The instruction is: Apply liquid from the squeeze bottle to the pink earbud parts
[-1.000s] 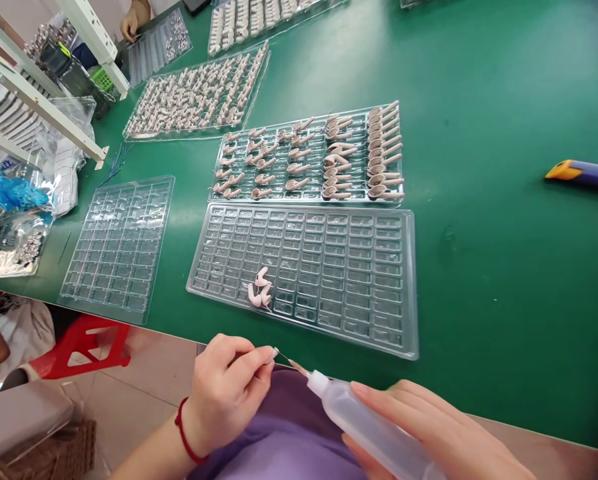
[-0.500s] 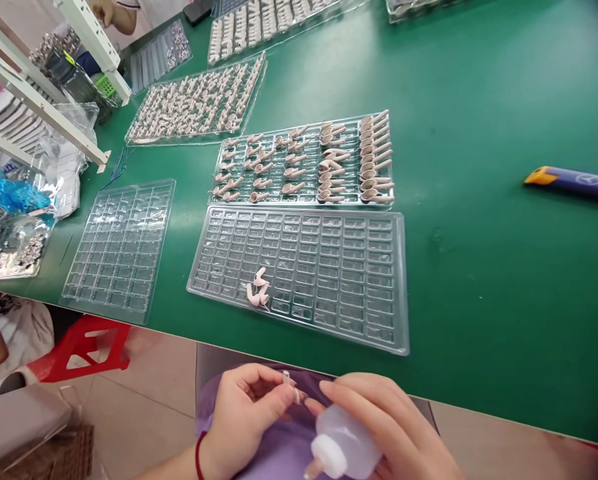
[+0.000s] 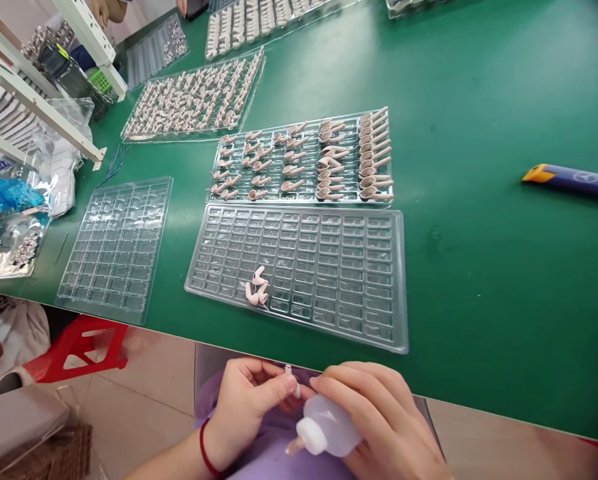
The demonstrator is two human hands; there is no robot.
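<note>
The bottle (image 3: 333, 427), its nozzle (image 3: 295, 445) aimed at the small white piece (image 3: 297, 389) a second ago, now points away in the curled right hand (image 3: 379, 413), leaving that piece, by the table's (image 3: 479, 300) near edge, to the pinching left hand (image 3: 251, 403) and perhaps the other's fingers.

I could pass over bare table (image 3: 479, 280) right of the front tray (image 3: 303, 267); far left, the white frame (image 3: 86, 30) blocks me.
</note>
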